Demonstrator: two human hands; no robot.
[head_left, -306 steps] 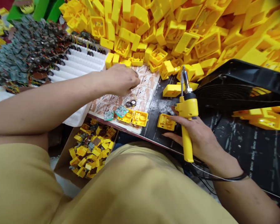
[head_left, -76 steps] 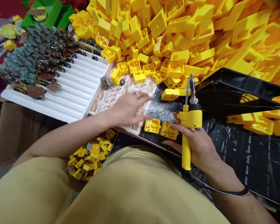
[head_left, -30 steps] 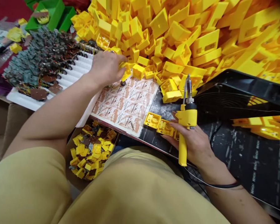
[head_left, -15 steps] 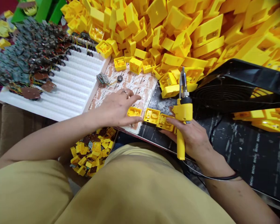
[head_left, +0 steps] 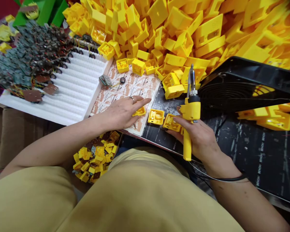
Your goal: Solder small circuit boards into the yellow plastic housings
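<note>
My right hand (head_left: 199, 137) holds a yellow soldering gun (head_left: 192, 109) with its metal tip pointing up and away. The thumb and fingers of that hand also reach around an open yellow plastic case (head_left: 172, 123). Left of this case lies another open yellow case (head_left: 156, 116), a small gap apart. My left hand (head_left: 124, 111), with a ring on one finger, is over a third yellow case (head_left: 140, 111) and partly hides it. Its index finger is stretched out and its thumb stands apart. Whether it touches the case I cannot tell.
A large heap of yellow housings (head_left: 159, 35) fills the back. At left, wired circuit boards (head_left: 26, 54) pile on ridged white foam (head_left: 74, 87). A small board (head_left: 105, 80) and round black part (head_left: 122, 80) lie ahead. A black fan (head_left: 246, 83) stands right; more yellow parts (head_left: 96, 158) lie below.
My left hand has shifted slightly, its thumb drawn back and now covering more of its case. The gap between the other two cases has widened. My right hand still holds the soldering gun.
</note>
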